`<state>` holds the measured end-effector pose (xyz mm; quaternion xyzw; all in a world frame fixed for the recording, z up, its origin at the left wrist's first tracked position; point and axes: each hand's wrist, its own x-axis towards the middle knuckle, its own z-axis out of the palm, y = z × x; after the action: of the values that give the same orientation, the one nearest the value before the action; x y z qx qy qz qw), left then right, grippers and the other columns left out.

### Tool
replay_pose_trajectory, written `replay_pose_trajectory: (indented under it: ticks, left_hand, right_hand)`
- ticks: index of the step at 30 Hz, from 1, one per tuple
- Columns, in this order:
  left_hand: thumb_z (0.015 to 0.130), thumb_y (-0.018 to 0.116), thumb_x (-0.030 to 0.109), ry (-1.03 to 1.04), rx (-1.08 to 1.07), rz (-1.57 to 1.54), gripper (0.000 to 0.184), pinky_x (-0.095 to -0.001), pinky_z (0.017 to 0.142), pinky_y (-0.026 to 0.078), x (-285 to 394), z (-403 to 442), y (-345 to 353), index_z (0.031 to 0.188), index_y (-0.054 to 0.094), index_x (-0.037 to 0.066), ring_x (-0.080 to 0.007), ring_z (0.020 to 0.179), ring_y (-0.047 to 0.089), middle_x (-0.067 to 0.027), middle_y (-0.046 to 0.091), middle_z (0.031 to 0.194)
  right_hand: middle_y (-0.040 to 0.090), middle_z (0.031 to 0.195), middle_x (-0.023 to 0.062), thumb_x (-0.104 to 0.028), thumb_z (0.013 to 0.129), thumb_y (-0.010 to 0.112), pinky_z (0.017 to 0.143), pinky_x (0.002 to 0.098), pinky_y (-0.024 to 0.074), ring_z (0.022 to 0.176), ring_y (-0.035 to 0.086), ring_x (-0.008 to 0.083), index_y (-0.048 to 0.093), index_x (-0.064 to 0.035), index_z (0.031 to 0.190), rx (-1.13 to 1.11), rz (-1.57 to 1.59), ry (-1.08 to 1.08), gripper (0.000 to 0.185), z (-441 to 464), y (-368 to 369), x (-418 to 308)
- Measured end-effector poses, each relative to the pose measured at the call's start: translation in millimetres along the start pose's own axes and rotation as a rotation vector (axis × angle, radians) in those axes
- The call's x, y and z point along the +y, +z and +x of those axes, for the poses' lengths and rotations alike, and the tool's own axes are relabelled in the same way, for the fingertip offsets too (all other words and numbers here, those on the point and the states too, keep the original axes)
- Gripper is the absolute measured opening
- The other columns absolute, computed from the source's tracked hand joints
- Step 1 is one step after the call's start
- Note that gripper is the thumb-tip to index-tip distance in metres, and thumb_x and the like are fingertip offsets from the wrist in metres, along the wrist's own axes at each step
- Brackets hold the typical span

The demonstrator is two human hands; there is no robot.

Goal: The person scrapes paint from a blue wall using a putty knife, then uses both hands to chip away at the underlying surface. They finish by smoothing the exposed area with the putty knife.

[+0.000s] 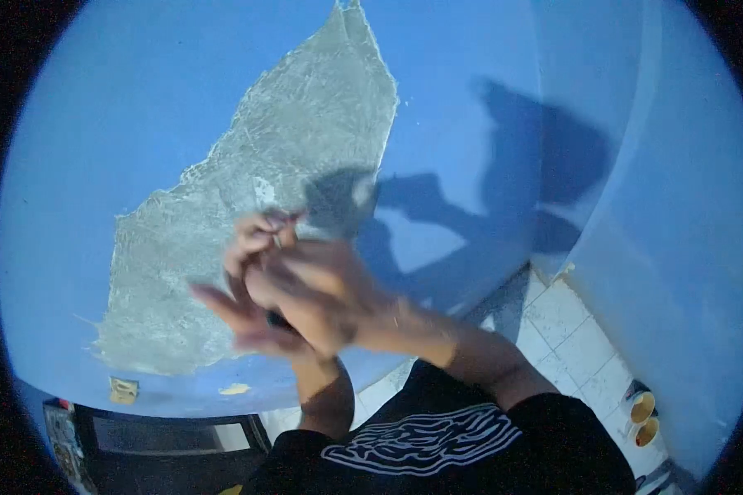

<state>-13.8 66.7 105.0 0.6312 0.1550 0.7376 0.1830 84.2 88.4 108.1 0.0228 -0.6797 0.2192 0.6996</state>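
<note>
My two hands meet in front of a rough grey patch point(297, 107) on the blue wall, and both are smeared by motion. My right hand point(309, 285) lies across my left hand point(252, 334), covering much of it. Some left fingers stick out to the side, apart from one another; other fingers look bent above the right hand. Between the hands is a small dark spot that I cannot make out. Whether either hand holds anything is hidden by the overlap and blur.
The blue wall point(462, 49) curves around the front and right, with shadows of a head and arms on it. A beige box-like fitting point(124, 390) is low at left, above a dark-framed piece point(173, 435). Yellow round objects point(642, 418) stand on white floor tiles point(565, 338).
</note>
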Motion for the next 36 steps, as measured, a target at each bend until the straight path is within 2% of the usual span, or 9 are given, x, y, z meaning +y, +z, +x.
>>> replay_pose_trajectory:
  ticks: [1, 5, 7, 16, 18, 19, 21, 27, 36]
  left_hand:
    - [0.09, 0.006, 0.072, 0.144, 0.205, 0.094, 0.096, -0.0528, 0.095, 0.042, -4, -28, 28, 0.112, 0.057, -0.007, -0.0378, 0.107, 0.052, -0.026, 0.055, 0.109]
    - [0.096, 0.016, 0.064, -0.427, 0.227, 0.099, 0.081, -0.0505, 0.1, 0.041, 7, -113, 0, 0.127, 0.046, -0.004, -0.0312, 0.117, 0.051, -0.0219, 0.053, 0.122]
    - [0.096, 0.017, 0.063, -0.714, 0.377, 0.116, 0.08, -0.0473, 0.101, 0.04, 9, -139, -7, 0.128, 0.046, -0.004, -0.0303, 0.117, 0.051, -0.0206, 0.053, 0.124]
    - [0.096, 0.026, 0.064, -1.377, 0.556, -0.063, 0.075, -0.0422, 0.1, 0.039, -24, -180, 11, 0.129, 0.045, -0.001, -0.0277, 0.119, 0.05, -0.0171, 0.053, 0.124]
    - [0.097, 0.03, 0.06, -1.459, 0.528, -0.016, 0.068, -0.0409, 0.086, 0.046, -33, -188, 6, 0.113, 0.055, -0.002, -0.0259, 0.099, 0.059, -0.0153, 0.061, 0.105]
    - [0.097, 0.03, 0.06, -1.464, 0.547, -0.024, 0.068, -0.0409, 0.086, 0.046, -29, -189, 8, 0.113, 0.055, -0.002, -0.0259, 0.099, 0.059, -0.0153, 0.061, 0.105]
    - [0.098, 0.031, 0.052, -1.135, 0.57, -0.01, 0.058, -0.0319, 0.051, 0.034, -29, -169, 7, 0.073, 0.054, 0.004, -0.0178, 0.054, 0.046, -0.0044, 0.049, 0.061]
    - [0.091, 0.032, 0.05, -0.276, 0.376, -0.049, 0.053, -0.0339, 0.053, 0.029, 1, -54, 30, 0.062, 0.043, 0.007, -0.0172, 0.051, 0.034, -0.0042, 0.038, 0.054]
    - [0.092, 0.033, 0.042, 0.15, 0.139, 0.016, 0.046, -0.032, 0.044, 0.023, 1, 52, 92, 0.059, 0.04, 0.01, -0.0155, 0.044, 0.029, -0.0022, 0.034, 0.051]
  right_hand:
    - [0.054, 0.081, 0.0149, -0.036, 0.083, 0.066, 0.08, 0.0453, 0.0488, 0.081, 0.058, 0.0307, 0.049, -0.0022, 0.083, -0.028, 0.187, 0.106, 0.037, -26, 9, -4]
    - [0.049, 0.076, 0.01, -0.024, 0.089, 0.059, 0.072, 0.0408, 0.0438, 0.069, 0.054, 0.0303, 0.053, -0.0001, 0.083, -0.045, 0.19, 0.146, 0.025, -89, 22, -1]
    - [0.049, 0.085, 0.0131, -0.014, 0.088, 0.055, 0.077, 0.0431, 0.0404, 0.081, 0.051, 0.0327, 0.052, 0.0006, 0.088, -0.185, 0.281, 0.559, 0.015, -113, 11, 0]
    - [0.049, 0.111, 0.0152, -0.021, 0.086, 0.061, 0.088, 0.0463, 0.0358, 0.105, 0.046, 0.0309, 0.059, -0.002, 0.098, -0.561, -0.273, 0.601, 0.022, -180, -48, 17]
    - [0.05, 0.11, 0.0154, -0.026, 0.081, 0.066, 0.091, 0.0495, 0.0339, 0.109, 0.045, 0.0332, 0.06, -0.0051, 0.096, -0.59, -0.335, 0.387, 0.026, -185, -60, 20]
    - [0.05, 0.113, 0.0178, -0.028, 0.085, 0.063, 0.096, 0.0501, 0.0327, 0.112, 0.044, 0.0358, 0.058, -0.0056, 0.103, -0.4, -0.228, 0.837, 0.03, -179, -65, 8]
    - [0.049, 0.116, 0.0184, -0.029, 0.087, 0.062, 0.097, 0.049, 0.0327, 0.112, 0.044, 0.0364, 0.056, -0.0052, 0.107, -0.36, -0.368, 0.811, 0.032, -177, -92, 11]
    - [0.049, 0.123, 0.0193, -0.02, 0.088, 0.062, 0.101, 0.0456, 0.0331, 0.117, 0.045, 0.0372, 0.05, 0.0013, 0.118, 0.029, -0.968, 0.597, 0.038, -132, -221, 31]
    - [0.019, 0.148, 0.0234, -0.028, 0.095, 0.055, 0.107, 0.0552, 0.0275, 0.136, 0.024, 0.0412, 0.015, -0.0052, 0.148, 0.012, -1.186, 0.025, 0.07, -74, -355, 127]
